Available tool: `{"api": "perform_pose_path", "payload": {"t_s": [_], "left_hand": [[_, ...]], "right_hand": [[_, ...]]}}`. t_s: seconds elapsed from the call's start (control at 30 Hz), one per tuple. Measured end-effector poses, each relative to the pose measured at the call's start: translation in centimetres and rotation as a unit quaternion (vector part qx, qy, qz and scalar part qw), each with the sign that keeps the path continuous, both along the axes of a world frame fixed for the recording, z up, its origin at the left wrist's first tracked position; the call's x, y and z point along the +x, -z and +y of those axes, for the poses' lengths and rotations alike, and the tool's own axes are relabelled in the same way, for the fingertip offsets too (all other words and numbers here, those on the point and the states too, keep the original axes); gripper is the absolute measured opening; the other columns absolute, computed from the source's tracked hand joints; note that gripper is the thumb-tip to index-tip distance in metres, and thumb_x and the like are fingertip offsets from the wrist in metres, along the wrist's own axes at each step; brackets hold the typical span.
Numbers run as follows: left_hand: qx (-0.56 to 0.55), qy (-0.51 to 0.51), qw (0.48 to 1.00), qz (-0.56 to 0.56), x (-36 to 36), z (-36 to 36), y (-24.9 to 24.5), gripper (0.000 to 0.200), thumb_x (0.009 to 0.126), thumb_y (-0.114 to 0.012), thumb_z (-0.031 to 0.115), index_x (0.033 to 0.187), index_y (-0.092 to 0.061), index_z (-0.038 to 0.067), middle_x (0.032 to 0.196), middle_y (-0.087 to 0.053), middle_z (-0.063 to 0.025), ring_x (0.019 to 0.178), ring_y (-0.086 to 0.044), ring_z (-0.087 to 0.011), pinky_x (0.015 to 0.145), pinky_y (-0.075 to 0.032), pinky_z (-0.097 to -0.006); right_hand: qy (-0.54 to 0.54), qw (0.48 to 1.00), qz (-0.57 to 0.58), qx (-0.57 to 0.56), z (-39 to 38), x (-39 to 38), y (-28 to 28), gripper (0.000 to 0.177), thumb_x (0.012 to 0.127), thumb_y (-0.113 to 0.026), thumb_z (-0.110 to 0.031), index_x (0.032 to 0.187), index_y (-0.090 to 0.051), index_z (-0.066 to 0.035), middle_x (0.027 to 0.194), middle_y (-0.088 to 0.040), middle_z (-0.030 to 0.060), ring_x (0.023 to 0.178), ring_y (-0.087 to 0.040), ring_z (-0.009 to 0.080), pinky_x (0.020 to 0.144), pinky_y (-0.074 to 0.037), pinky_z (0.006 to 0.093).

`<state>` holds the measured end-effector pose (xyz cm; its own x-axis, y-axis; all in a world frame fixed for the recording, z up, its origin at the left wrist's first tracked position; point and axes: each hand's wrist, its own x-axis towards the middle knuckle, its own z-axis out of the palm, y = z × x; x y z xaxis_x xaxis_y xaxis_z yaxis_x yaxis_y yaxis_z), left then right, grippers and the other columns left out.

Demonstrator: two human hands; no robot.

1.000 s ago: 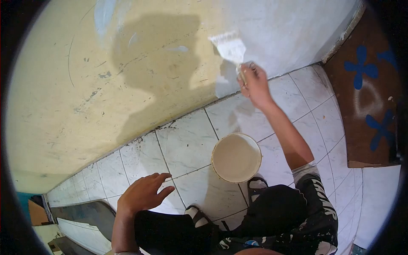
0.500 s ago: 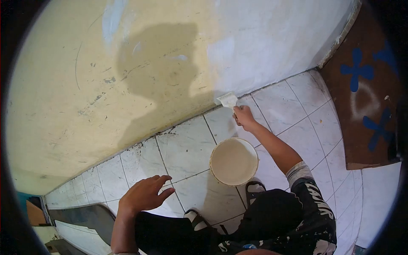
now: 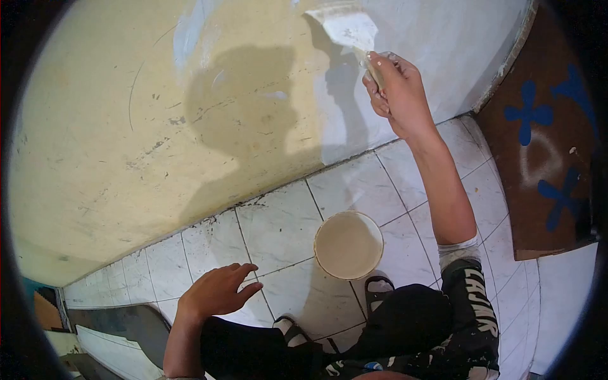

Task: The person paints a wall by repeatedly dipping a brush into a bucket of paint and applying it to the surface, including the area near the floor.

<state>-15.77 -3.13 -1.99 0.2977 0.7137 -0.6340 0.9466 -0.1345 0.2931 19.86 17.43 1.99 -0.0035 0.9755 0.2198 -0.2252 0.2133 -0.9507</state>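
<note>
My right hand [image 3: 400,88] is wrapped round the handle of a wide paintbrush [image 3: 349,28] coated in white. The bristles point up and left at the wall [image 3: 253,139], near the line where yellow meets fresh white. White smears show on the right fingers. My left hand [image 3: 218,291] hangs over my left knee, empty, with fingers apart. Between my feet and the wall stands a round bucket [image 3: 349,246] with pale paint inside and a stained rim.
White tiles [image 3: 278,231] cover the floor, with dirt along the wall's foot. On the right leans a brown board [image 3: 538,158] with blue flower shapes. A dark curved-edged piece [image 3: 130,326] lies at lower left. My sandalled feet [image 3: 378,288] are close to the bucket.
My right hand has lifted the paintbrush from the foot of the wall to high on the white part. The left hand and bucket have hardly shifted.
</note>
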Motion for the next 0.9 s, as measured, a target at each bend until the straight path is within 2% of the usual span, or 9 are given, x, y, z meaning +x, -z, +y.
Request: {"api": "perform_pose_path", "payload": {"t_s": [0.07, 0.13, 0.23, 0.37, 0.47, 0.57, 0.73, 0.8, 0.9], "left_hand": [[0.007, -0.002, 1.000, -0.001, -0.2, -0.3, -0.1, 0.051, 0.104, -0.055, 0.046, 0.138, -0.057, 0.008, 0.125, -0.068, -0.0182, 0.115, -0.067, -0.0329, 0.096, -0.054, -0.0428], [0.013, -0.005, 1.000, -0.004, -0.3, -0.5, -0.1, 0.051, 0.104, -0.055, 0.045, 0.138, -0.057, 0.008, 0.125, -0.068, -0.0182, 0.114, -0.067, -0.0331, 0.096, -0.054, -0.0426], [0.018, -0.006, 1.000, -0.005, -0.4, -0.6, -0.2, 0.050, 0.104, -0.056, 0.045, 0.138, -0.057, 0.008, 0.125, -0.068, -0.0187, 0.114, -0.067, -0.0333, 0.096, -0.054, -0.0424], [0.013, 0.001, 1.000, -0.021, -0.1, -0.4, 0.1, 0.052, 0.104, -0.052, 0.047, 0.137, -0.057, 0.007, 0.124, -0.067, -0.0206, 0.110, -0.066, -0.0408, 0.097, -0.051, -0.0462], [0.008, 0.010, 1.000, -0.015, -0.1, -0.1, 0.1, 0.053, 0.104, -0.051, 0.048, 0.138, -0.057, 0.007, 0.124, -0.067, -0.0210, 0.110, -0.066, -0.0405, 0.097, -0.051, -0.0460], [0.007, 0.010, 1.000, -0.014, -0.1, -0.2, 0.4, 0.054, 0.104, -0.050, 0.048, 0.139, -0.056, 0.007, 0.124, -0.067, -0.0215, 0.110, -0.066, -0.0401, 0.098, -0.051, -0.0457], [-0.008, 0.007, 1.000, -0.002, 0.1, -0.1, -0.1, 0.056, 0.105, -0.049, 0.049, 0.139, -0.056, 0.006, 0.124, -0.067, -0.0222, 0.112, -0.066, -0.0399, 0.099, -0.051, -0.0458], [0.001, 0.018, 1.000, -0.006, -0.2, -0.1, 0.3, 0.056, 0.105, -0.049, 0.050, 0.139, -0.055, 0.006, 0.124, -0.067, -0.0226, 0.111, -0.066, -0.0401, 0.099, -0.051, -0.0462], [0.007, 0.022, 1.000, -0.011, -0.3, -0.2, 0.4, 0.056, 0.105, -0.049, 0.050, 0.139, -0.056, 0.006, 0.123, -0.067, -0.0224, 0.111, -0.066, -0.0397, 0.099, -0.051, -0.0463]], "right_hand": [[-0.014, 1.000, 0.019, 0.019, 0.4, -0.2, 0.9, 0.028, 0.101, -0.060, -0.028, 0.089, -0.054, -0.003, 0.070, -0.055, 0.0034, 0.047, -0.040, 0.0060, 0.040, -0.029, 0.0239], [0.037, 0.996, 0.023, -0.074, 1.7, -0.9, 6.0, 0.028, 0.101, -0.061, -0.031, 0.088, -0.054, -0.006, 0.069, -0.055, 0.0024, 0.049, -0.043, 0.0062, 0.041, -0.031, 0.0241], [0.048, 0.988, -0.007, -0.150, 1.7, -1.0, 16.2, 0.028, 0.100, -0.061, -0.031, 0.088, -0.055, -0.007, 0.067, -0.055, 0.0028, 0.050, -0.046, 0.0079, 0.040, -0.032, 0.0254], [0.018, 0.947, -0.082, -0.311, 0.1, 1.0, 30.6, 0.026, 0.099, -0.058, -0.025, 0.085, -0.054, -0.003, 0.067, -0.056, 0.0062, 0.045, -0.046, 0.0117, 0.037, -0.030, 0.0292], [0.029, 0.942, -0.100, -0.321, 0.2, 0.7, 29.6, 0.026, 0.097, -0.058, -0.021, 0.082, -0.054, 0.000, 0.067, -0.056, 0.0069, 0.045, -0.045, 0.0123, 0.036, -0.029, 0.0303], [0.033, 0.951, -0.090, -0.295, 1.9, 0.9, 24.8, 0.027, 0.096, -0.058, -0.019, 0.080, -0.054, 0.002, 0.067, -0.056, 0.0065, 0.045, -0.045, 0.0123, 0.037, -0.029, 0.0303], [0.008, 0.974, -0.097, -0.206, 2.1, 1.4, 11.0, 0.028, 0.098, -0.062, -0.021, 0.085, -0.056, 0.003, 0.070, -0.058, 0.0075, 0.047, -0.044, 0.0100, 0.038, -0.029, 0.0280], [0.044, 0.987, -0.081, -0.134, 0.9, 0.7, 5.1, 0.029, 0.102, -0.060, -0.025, 0.089, -0.058, 0.001, 0.071, -0.056, 0.0058, 0.043, -0.036, 0.0057, 0.036, -0.024, 0.0258], [0.050, 0.996, -0.069, -0.037, -0.1, 0.3, -1.7, 0.028, 0.102, -0.059, -0.025, 0.092, -0.058, 0.000, 0.073, -0.056, 0.0046, 0.043, -0.035, 0.0042, 0.037, -0.023, 0.0231]]}}
